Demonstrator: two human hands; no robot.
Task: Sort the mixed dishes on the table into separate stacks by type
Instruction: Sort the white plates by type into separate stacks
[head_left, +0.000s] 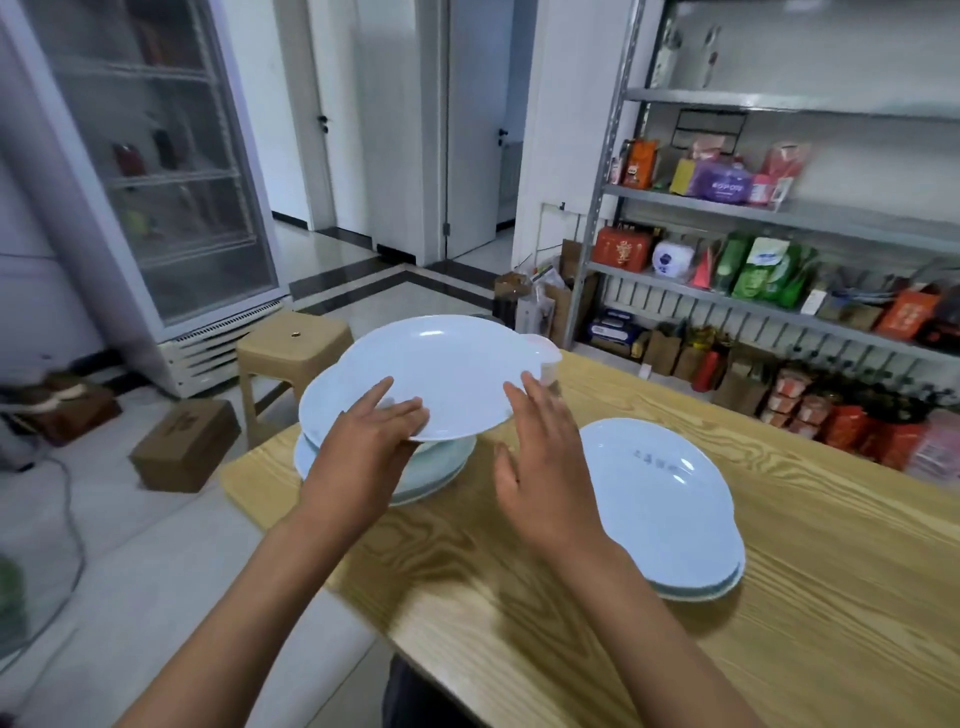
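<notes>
Plate (431, 374) pinched at its near rim by left hand (363, 447); right hand (540, 467), spread, should steady the far edge before lifting.

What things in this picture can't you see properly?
- Mixed stack, head view: the lifted plate and left hand cover it, so no count.
- Small white dish: mostly behind that plate.
- Grey writing on the right stack: too small to read.
- Right hand: whether it touches the plate's rim is unclear.
</notes>
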